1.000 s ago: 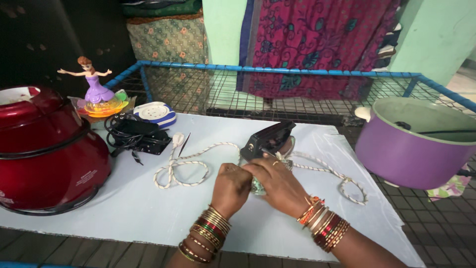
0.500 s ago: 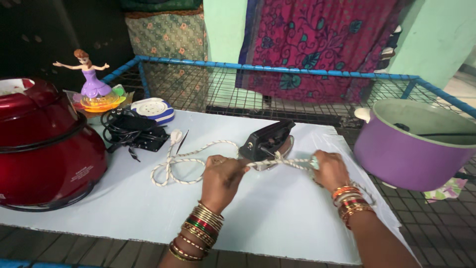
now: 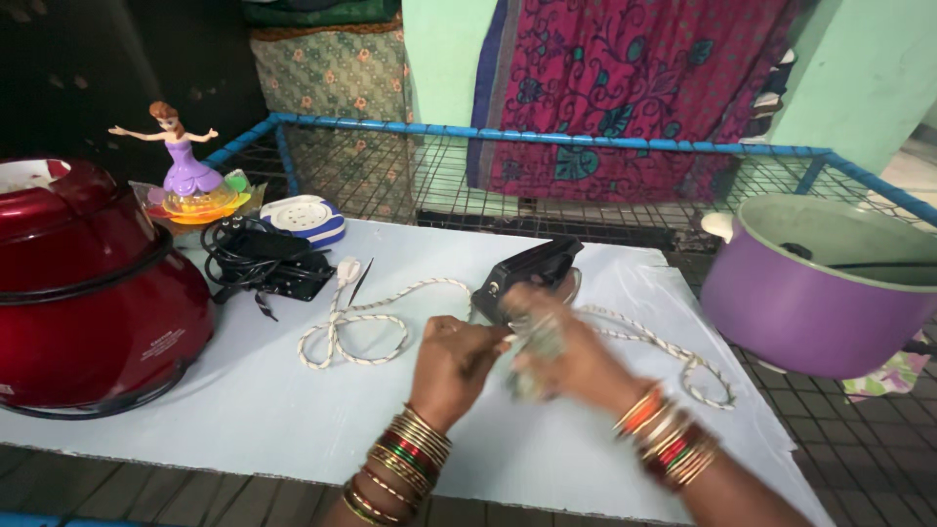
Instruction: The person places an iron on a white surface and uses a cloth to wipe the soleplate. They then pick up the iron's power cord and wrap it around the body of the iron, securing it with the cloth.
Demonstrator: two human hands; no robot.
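At the far left of the frame we see a big red cooker (image 3: 93, 293) standing on the edge of a pale blue board (image 3: 293, 420). Behind it, in the upper left, a small doll in a purple dress (image 3: 181, 161) stands on a round yellow base, and beside that lie a white and blue round gadget (image 3: 305, 217) and a black adapter with a bundled black cable (image 3: 262, 262).

Moving toward the middle, a white braided cord (image 3: 356, 322) lies in loops on the board, its white plug (image 3: 348, 270) resting just beside the black adapter. The cord runs roughly left to right across the board. Our left hand (image 3: 457, 361), with bangles on the wrist, is closed around the cord just below centre. Our right hand (image 3: 561, 351) sits right against it, blurred by motion; it seems curled around the cord too, but we cannot tell how firmly it holds.

Just behind both hands sits a black clothes iron (image 3: 522, 276), near the centre of the board, with its long axis slanting from lower left to upper right. Which end is its tip we cannot tell. To the right of the hands, the cord trails off in another loop toward the board's right edge.

At the far right a purple pot (image 3: 805, 303) stands on a wire mesh rack with a blue frame (image 3: 547, 139). Behind the rack hang a magenta patterned cloth (image 3: 625, 88) and a green wall (image 3: 859, 68).
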